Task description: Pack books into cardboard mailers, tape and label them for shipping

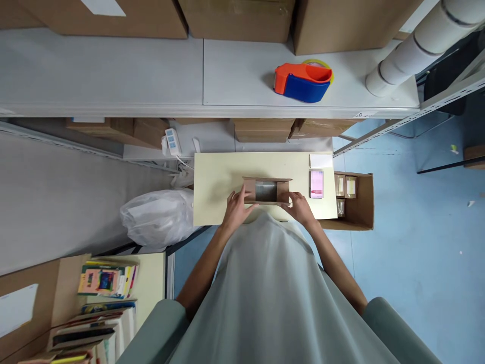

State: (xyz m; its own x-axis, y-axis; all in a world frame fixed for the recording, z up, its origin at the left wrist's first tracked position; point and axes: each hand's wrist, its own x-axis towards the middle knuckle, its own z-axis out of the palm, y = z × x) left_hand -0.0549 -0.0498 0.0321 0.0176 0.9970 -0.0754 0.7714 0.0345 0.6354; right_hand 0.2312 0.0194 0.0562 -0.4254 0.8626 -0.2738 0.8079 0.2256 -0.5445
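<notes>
A small brown cardboard box (283,192) lies on the pale yellow table in front of me, its long side flaps standing up. Its two short end flaps are folded inward, and something grey (265,191) shows in the gap between them. My left hand (238,206) grips the box's left end, thumb along the near edge and fingers on the left flap. At the right end, my right hand (298,206) pinches the box by its near corner. A phone (316,184) with a lit pinkish screen lies to the right of the box.
The table (215,172) carries a white card or pad (320,161) at its far right. An open carton (364,202) with several small boxes adjoins it. A tape dispenser (303,81) sits on the shelf. A white plastic bag (159,217) and books (106,280) are left.
</notes>
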